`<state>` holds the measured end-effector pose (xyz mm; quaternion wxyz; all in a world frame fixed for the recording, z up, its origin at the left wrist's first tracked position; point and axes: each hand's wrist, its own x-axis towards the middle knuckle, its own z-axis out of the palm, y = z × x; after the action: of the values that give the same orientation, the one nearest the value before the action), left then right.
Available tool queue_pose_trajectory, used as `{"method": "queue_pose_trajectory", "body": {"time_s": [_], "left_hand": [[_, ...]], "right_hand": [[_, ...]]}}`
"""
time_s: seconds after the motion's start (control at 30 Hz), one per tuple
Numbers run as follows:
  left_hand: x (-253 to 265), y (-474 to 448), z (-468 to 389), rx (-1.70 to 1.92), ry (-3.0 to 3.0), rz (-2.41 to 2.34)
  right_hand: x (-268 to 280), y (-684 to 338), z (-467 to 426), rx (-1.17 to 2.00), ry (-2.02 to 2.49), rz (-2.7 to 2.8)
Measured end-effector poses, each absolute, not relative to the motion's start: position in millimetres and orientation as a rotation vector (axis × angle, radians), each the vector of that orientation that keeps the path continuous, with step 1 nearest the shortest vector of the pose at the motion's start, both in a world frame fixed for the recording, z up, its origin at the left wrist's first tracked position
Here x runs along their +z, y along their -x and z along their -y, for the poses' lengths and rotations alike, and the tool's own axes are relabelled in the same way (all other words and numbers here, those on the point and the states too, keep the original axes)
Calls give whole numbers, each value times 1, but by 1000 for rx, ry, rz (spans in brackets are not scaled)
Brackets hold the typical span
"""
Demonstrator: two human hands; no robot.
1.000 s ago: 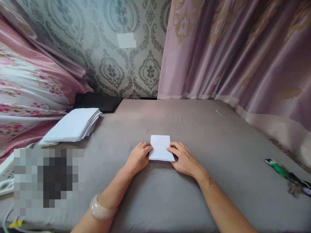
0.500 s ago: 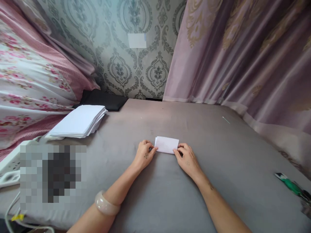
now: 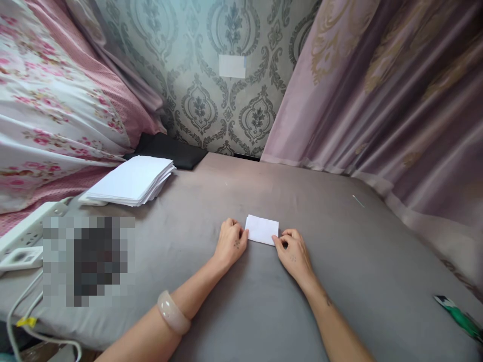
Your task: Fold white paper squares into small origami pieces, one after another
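Note:
A small folded sheet of white paper (image 3: 262, 230) lies on the grey cloth-covered surface (image 3: 241, 291) in the middle of the head view. My left hand (image 3: 232, 241) pinches its left edge, thumb on the near corner and fingers curled behind. On the opposite side my right hand (image 3: 293, 252) grips the lower right corner between thumb and curled fingers. The fingertips behind the paper are partly hidden. A pale bangle (image 3: 173, 312) sits round my left forearm.
At the left stand a stack of white paper (image 3: 132, 178), a black flat item (image 3: 171, 150) and a white power strip (image 3: 30, 229) with cables. A blurred-out patch covers something nearby. A green-handled tool (image 3: 458, 317) lies far right. Curtains (image 3: 339, 100) border the back right.
The view has tilted and shifted slightly, so the surroundings sit differently in the frame. Both hands keep hold of the folded paper, which appears slightly narrower between them.

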<state>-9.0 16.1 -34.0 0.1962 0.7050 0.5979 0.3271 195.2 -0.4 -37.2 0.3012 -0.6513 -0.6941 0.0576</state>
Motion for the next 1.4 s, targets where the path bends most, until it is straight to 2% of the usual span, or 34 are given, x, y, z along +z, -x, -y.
{"method": "queue_pose_trajectory", "body": {"time_s": [0.8, 1.4], "left_hand": [[-29, 10, -18, 927, -1832, -1643], [-30, 11, -20, 849, -1849, -1685]], "right_hand": [[-36, -198, -2, 358, 1772, 1760], [-37, -198, -2, 325, 1760, 1804]]}}
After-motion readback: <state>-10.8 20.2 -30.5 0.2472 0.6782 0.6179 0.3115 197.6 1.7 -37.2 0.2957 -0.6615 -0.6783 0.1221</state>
